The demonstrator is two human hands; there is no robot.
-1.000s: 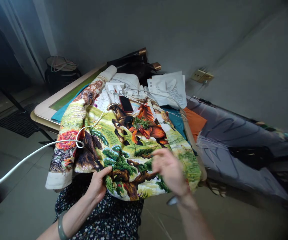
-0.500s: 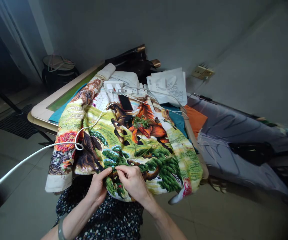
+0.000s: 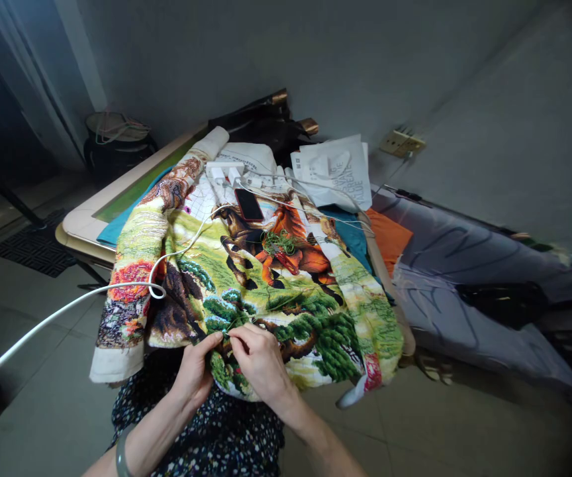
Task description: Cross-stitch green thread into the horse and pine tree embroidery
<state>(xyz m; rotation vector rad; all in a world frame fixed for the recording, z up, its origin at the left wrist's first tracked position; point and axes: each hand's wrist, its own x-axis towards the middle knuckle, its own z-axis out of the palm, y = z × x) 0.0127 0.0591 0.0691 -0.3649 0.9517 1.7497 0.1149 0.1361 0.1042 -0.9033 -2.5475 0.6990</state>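
Note:
A large cross-stitch cloth with horses and green trees lies over the table and hangs over its front edge toward my lap. Its left side is rolled up into a thick roll. My left hand grips the cloth's lower edge, thumb on top and the other fingers underneath. Close beside it, my right hand is pinched at the stitched tree; whatever is between the fingertips, perhaps a needle, is too small to make out. A tangle of green thread and red-handled scissors rest on the horse picture.
A phone lies on the cloth below a white power strip. A white cable runs in from the left across the roll. White paper bags stand at the back right. A wall socket is beyond them.
Almost nothing differs. My right hand has shifted very slightly, its knuckles a little higher, while my left hand keeps its place on the cloth.

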